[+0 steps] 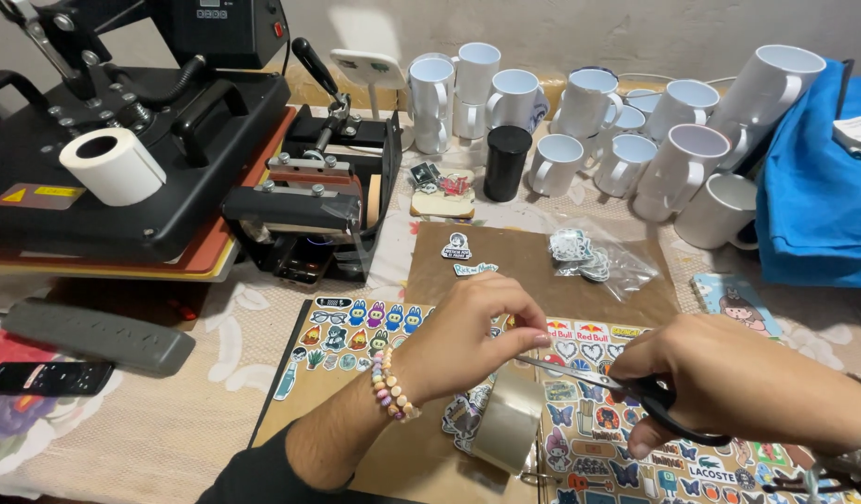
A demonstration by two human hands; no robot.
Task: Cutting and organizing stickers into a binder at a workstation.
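Observation:
My left hand (463, 331), with a bead bracelet on the wrist, pinches something small and mostly hidden above a roll of clear packing tape (507, 422). My right hand (720, 378) grips black-handled scissors (636, 390) whose blades point left, with the tips close to my left fingertips. Below both hands lie sheets of colourful stickers (356, 341) on a brown board (533, 266).
A black heat press (122, 131) with a white paper roll (113, 166) fills the back left, with a mug press (314, 201) beside it. Several white mugs (627, 131) and a black cylinder (505, 163) stand behind. Blue fabric (813, 187) lies right, a phone (46, 377) left.

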